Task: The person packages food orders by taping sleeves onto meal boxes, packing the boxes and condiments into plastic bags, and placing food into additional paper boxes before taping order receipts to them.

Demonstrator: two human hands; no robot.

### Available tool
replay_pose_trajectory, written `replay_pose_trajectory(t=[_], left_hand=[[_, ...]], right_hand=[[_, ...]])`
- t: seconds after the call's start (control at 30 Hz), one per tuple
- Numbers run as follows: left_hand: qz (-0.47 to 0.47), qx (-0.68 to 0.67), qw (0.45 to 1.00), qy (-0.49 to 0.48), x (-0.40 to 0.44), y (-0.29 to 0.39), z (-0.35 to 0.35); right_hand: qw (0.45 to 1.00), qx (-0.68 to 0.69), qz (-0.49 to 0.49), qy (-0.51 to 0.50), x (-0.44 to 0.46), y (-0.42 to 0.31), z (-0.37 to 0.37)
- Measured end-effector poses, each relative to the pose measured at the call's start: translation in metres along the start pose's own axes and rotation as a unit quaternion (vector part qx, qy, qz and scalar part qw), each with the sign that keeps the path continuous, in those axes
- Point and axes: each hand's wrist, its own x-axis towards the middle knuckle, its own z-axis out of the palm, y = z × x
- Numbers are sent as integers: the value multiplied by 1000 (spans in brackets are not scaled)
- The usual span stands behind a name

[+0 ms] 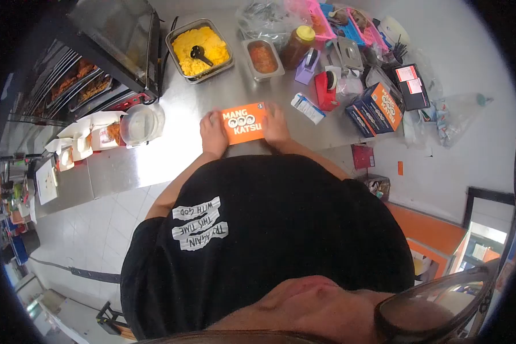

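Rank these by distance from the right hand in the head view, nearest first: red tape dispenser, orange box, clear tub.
1. Orange box: touching the right hand.
2. Red tape dispenser: ahead, right.
3. Clear tub: left, beyond the left hand.

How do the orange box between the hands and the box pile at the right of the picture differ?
Contact: the orange box sits between the left hand and right hand; the box pile has no hand on it.
Look: the orange box shows mainly its orange face; the box pile also shows dark sides.
Shared: both carry white lettering on orange.
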Motion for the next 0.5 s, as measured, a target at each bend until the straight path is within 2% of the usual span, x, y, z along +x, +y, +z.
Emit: replay_pose_trajectory(t=[0.03, 0.07, 0.13, 0.17, 0.2, 0.3, 0.4, 0.5], left_hand=[[105, 70, 992, -4, 8, 1, -7], [208, 137, 968, -13, 8, 2, -12], [251, 126, 957, -66, 3, 8, -29], [276, 122, 949, -89, 5, 14, -39], [272, 76, 952, -115, 3, 21, -50], [263, 146, 941, -155, 6, 30, -52], [273, 199, 930, -143, 10, 25, -38], [287, 121, 931, -189, 20, 13, -41]], right_hand=[[997, -7, -72, 30, -1, 0, -5], [991, -35, -130, -30, -1, -4, -14], [956, -88, -240, -147, 8, -4, -34], [953, -72, -254, -149, 8, 0, -35], [950, -56, -269, -149, 10, 3, -37], [942, -63, -295, -148, 11, 6, -35], [933, -88, -311, -160, 17, 5, -37], [936, -71, -304, -161, 18, 5, -38]])
